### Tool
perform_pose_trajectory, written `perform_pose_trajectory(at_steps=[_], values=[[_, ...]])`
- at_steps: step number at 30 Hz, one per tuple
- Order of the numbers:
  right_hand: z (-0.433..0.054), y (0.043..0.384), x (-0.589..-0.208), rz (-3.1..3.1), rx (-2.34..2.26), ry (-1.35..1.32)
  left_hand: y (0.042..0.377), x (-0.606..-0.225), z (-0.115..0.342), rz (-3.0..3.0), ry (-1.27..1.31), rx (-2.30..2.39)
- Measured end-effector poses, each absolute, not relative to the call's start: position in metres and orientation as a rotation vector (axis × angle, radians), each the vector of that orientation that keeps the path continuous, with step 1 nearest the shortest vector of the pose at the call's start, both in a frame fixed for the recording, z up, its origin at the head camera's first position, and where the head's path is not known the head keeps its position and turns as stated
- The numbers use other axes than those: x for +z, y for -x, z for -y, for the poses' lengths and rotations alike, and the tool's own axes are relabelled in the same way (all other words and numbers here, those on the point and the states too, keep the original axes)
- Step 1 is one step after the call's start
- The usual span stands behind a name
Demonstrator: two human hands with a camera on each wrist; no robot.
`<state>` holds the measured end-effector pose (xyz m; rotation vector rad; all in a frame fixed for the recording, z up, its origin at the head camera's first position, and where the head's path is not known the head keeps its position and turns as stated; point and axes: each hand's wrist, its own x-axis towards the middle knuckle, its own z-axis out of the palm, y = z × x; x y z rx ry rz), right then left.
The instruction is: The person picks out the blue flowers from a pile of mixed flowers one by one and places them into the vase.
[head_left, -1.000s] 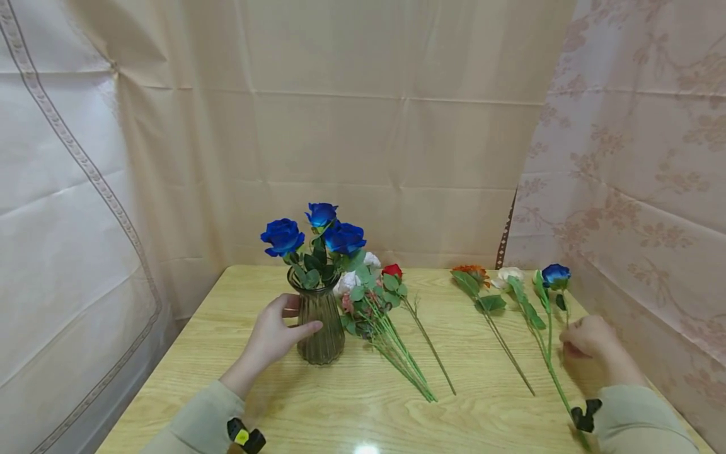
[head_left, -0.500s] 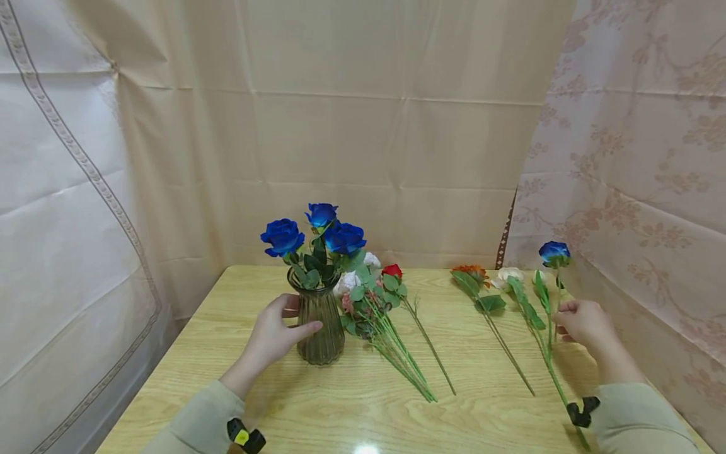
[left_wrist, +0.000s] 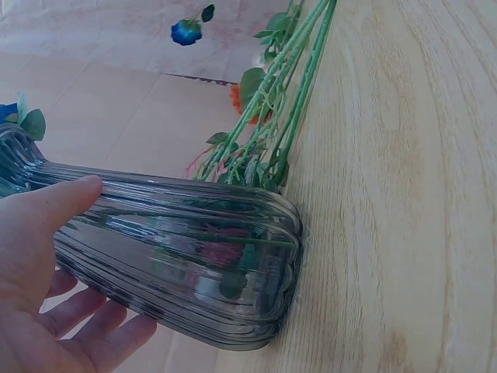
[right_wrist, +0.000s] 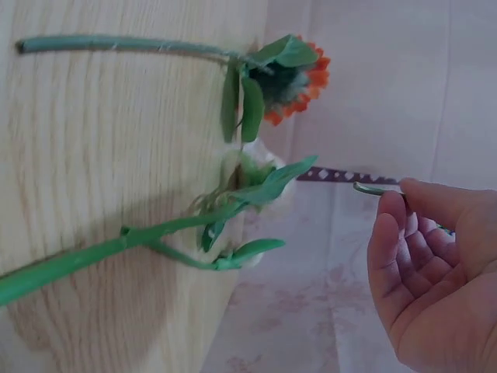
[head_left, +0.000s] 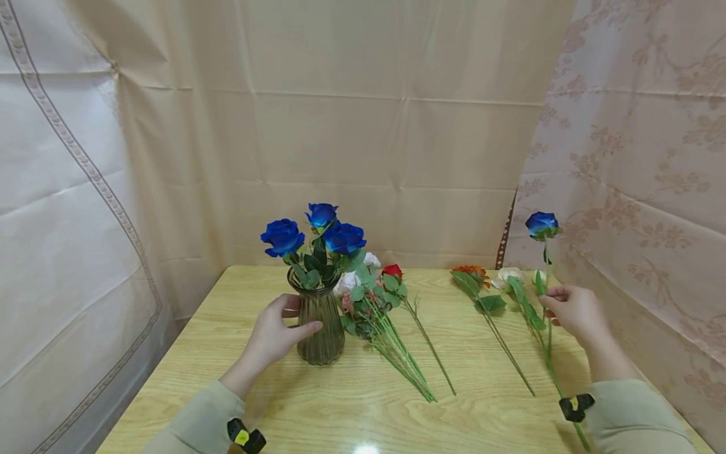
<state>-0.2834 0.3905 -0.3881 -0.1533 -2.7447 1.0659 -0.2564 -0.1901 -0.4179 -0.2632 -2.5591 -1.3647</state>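
Note:
A ribbed, smoky glass vase [head_left: 324,337] stands upright on the table, holding three blue roses [head_left: 282,238] with dark green leaves. My left hand [head_left: 275,331] holds the vase from its left side, thumb across the front and fingers behind; in the left wrist view the thumb and fingers lie along both sides of the glass [left_wrist: 186,233]. On the right, my right hand [head_left: 581,315] pinches the stem of another blue rose [head_left: 542,226] between thumb and fingertips. That rose is raised upright, its bloom above the table's back edge. In the right wrist view a short stem end [right_wrist: 369,189] shows at the fingertips [right_wrist: 392,203].
Right of the vase lie a bundle of white and pink flowers [head_left: 347,284] and a red rose [head_left: 392,271]. Further right lie an orange flower [head_left: 472,273] and a white flower [head_left: 508,275] on a long green stem, close beside my right hand. Curtains [head_left: 397,139] surround the table [head_left: 363,429].
My right hand has lifted the blue rose off the table and moved it up and slightly left, its bloom rising. The left hand and the vase have stayed in place.

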Motion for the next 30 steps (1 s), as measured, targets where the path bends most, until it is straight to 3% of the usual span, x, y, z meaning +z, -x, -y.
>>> perform_pose_trajectory(at_steps=[30], values=[[-0.322,0.275,-0.369,2.511,1.007,-0.137,0.257,-0.418,0.190,2.565,0.249,-1.366]])
